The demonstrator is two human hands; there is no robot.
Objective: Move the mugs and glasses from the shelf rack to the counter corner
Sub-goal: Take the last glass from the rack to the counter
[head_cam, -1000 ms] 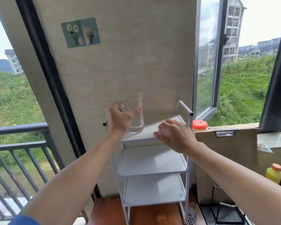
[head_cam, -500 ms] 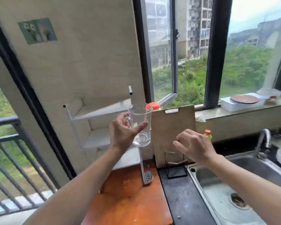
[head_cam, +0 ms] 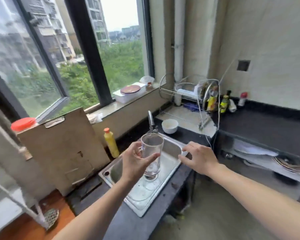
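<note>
My left hand (head_cam: pixel 134 161) grips a clear glass mug (head_cam: pixel 151 154) by its handle, holding it upright in the air above the steel sink (head_cam: pixel 173 148). The mug is empty. To its right, my right hand (head_cam: pixel 198 157) hovers over the sink's right rim with fingers spread and nothing in it. The white shelf rack (head_cam: pixel 10 191) shows only partly at the far left edge. The counter corner (head_cam: pixel 189 116) lies at the back, under a wire dish rack (head_cam: pixel 192 94).
A wooden board (head_cam: pixel 62 146) leans left of the sink, beside a yellow bottle (head_cam: pixel 111 143). A white bowl (head_cam: pixel 169 125) and the tap (head_cam: pixel 151 121) stand behind the sink. Sauce bottles (head_cam: pixel 223 103) stand on the dark counter (head_cam: pixel 260 125); plates (head_cam: pixel 291 164) lie at right.
The view has swung right from the shelf rack to the sink. My left hand carried the glass mug off the rack and rightward over the sink; my right hand moved along, empty.
</note>
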